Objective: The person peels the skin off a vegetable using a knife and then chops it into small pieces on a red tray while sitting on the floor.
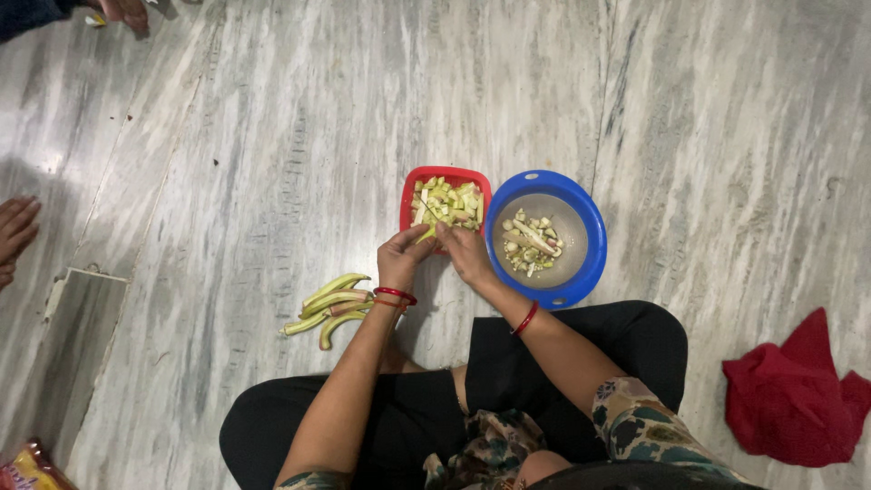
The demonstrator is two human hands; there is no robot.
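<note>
Person: sits cross-legged on a grey marble floor [272, 136], in black trousers, seen from above.
Left hand [402, 257]: fingers are closed around a piece of pod [425, 235], just at the near edge of the red tray [407, 195]. A red bangle is on this wrist.
Right hand [465, 251]: it is together with the left hand, fingertips meeting at the same pod piece. If it holds a blade, I cannot tell; it is too small to see. A red bangle is on this wrist too.
Pod piece: green, short, held between both hands, over the near rim of the red tray.
Red tray: square, on the floor in front of the knees, filled with pale green cut pieces [449, 200].
Blue bowl [590, 236]: round, just beside the tray on its right, touching or almost touching. Inside lie pale scraps [532, 243], ends and bits.
Whole pods [331, 304]: some long green ones in a small heap on the floor, next to the left wrist.
Red cloth [794, 390]: crumpled on the floor, well apart to the right.
Other people: a hand [14, 231] at the left edge and another one [127, 11] at the top left corner.
Packet [27, 467]: shiny, orange and red, in the bottom left corner.
</note>
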